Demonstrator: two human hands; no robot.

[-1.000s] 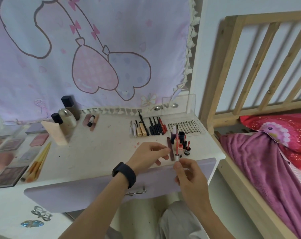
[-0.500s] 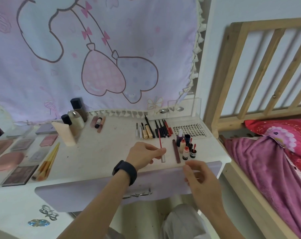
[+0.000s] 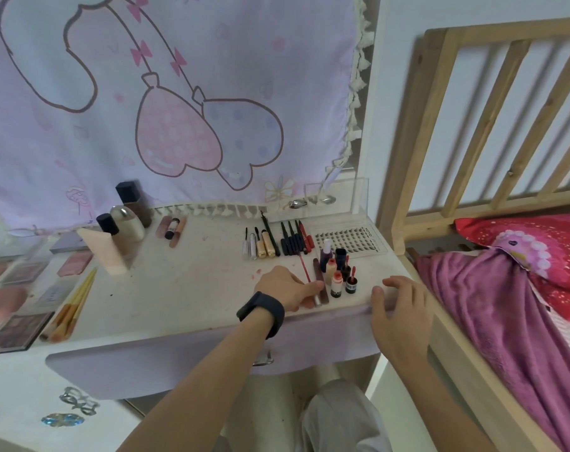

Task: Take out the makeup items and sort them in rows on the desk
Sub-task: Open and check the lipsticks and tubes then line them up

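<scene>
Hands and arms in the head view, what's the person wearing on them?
Both forearms are bare, no sleeves in view. The left hand has a wide black band at its wrist, like a watch or fitness tracker. The right hand wears nothing visible: no band, ring or glove.

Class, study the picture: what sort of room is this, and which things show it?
Probably a bedroom with a vanity corner: a wooden bed frame with a purple blanket stands beside a desk laid with rows of makeup pencils, backed by a cartoon-print curtain.
</scene>
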